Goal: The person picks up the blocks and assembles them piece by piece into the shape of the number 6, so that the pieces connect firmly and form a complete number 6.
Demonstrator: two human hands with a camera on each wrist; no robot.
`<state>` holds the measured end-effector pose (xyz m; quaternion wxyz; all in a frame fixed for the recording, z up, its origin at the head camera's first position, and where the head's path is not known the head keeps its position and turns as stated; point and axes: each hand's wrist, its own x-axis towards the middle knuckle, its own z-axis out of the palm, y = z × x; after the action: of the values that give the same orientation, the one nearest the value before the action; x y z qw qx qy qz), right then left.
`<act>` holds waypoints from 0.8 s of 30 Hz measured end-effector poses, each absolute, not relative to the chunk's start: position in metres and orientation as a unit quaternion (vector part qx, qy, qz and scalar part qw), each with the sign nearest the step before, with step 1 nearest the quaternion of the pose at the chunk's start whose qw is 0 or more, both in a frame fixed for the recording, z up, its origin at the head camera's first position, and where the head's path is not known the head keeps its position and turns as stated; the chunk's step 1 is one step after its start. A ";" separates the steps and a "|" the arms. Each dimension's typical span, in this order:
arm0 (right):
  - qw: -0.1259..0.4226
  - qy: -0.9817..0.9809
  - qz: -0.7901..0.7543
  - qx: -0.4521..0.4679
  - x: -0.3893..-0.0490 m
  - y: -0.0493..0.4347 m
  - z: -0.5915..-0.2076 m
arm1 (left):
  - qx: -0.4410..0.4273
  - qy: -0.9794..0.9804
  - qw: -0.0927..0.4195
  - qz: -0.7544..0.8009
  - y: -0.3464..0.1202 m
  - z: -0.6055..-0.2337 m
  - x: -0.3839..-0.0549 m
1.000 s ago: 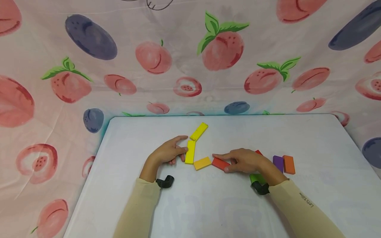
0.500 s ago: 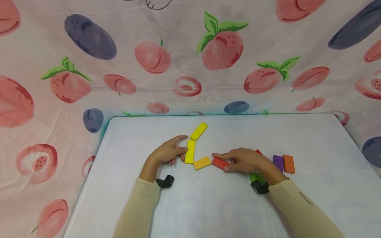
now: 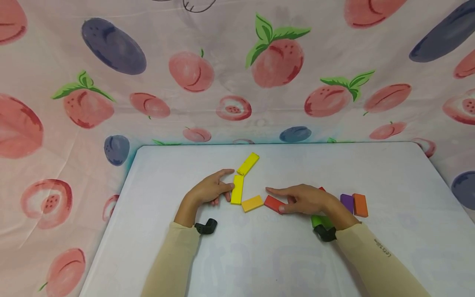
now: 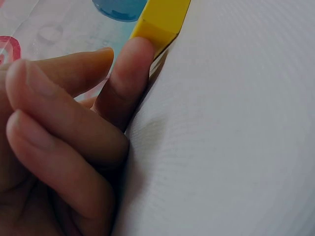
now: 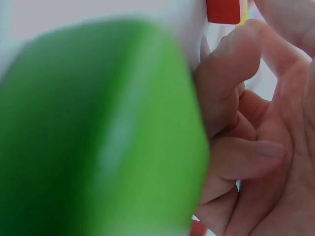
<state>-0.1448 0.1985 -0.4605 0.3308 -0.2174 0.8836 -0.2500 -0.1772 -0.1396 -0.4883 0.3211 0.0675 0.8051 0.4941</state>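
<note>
My left hand [image 3: 209, 189] is beside a yellow block [image 3: 237, 189], its thumb at the block's left side and its index finger stretched towards a second yellow block [image 3: 248, 164]. In the left wrist view, a fingertip [image 4: 134, 56] touches the end of a yellow block [image 4: 162, 19], while other fingers are bent. My right hand [image 3: 306, 199] has its thumb at the lower right of a red block [image 3: 273, 203]; its index finger points left, above and apart from that block. Between red and yellow lies an orange-yellow block [image 3: 252, 203]. These blocks form a bent line, lying flat.
Under the right wrist sits a green block [image 3: 321, 222], large and blurred in the right wrist view. Another red piece [image 3: 322, 189] peeks out behind the right hand. Right of it lie a purple block [image 3: 346, 203] and an orange block [image 3: 360, 205]. The white table [image 3: 237, 255] meets fruit-print cloth behind.
My right index finger has lifted from the red block's far edge and now points left above it. The left hand and the line of blocks look unmoved.
</note>
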 end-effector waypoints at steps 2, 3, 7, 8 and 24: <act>0.332 0.884 -0.253 -0.210 -0.145 0.199 -0.461 | 0.066 0.805 0.321 0.495 -0.140 -0.488 -0.177; 0.333 0.884 -0.256 -0.204 -0.145 0.199 -0.461 | 0.066 0.805 0.321 0.495 -0.140 -0.488 -0.177; 0.334 0.882 -0.284 -0.173 -0.144 0.202 -0.461 | 0.064 0.803 0.324 0.496 -0.140 -0.487 -0.177; 0.331 0.883 -0.289 -0.167 -0.143 0.203 -0.460 | 0.063 0.803 0.324 0.496 -0.140 -0.487 -0.177; 0.216 0.903 -0.365 -0.071 -0.127 0.244 -0.444 | 0.061 0.803 0.323 0.498 -0.140 -0.487 -0.176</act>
<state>-0.1271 0.2441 -0.4445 0.2164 -0.0707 0.9029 -0.3646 -0.1759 -0.1404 -0.4866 0.3232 0.0610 0.8025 0.4978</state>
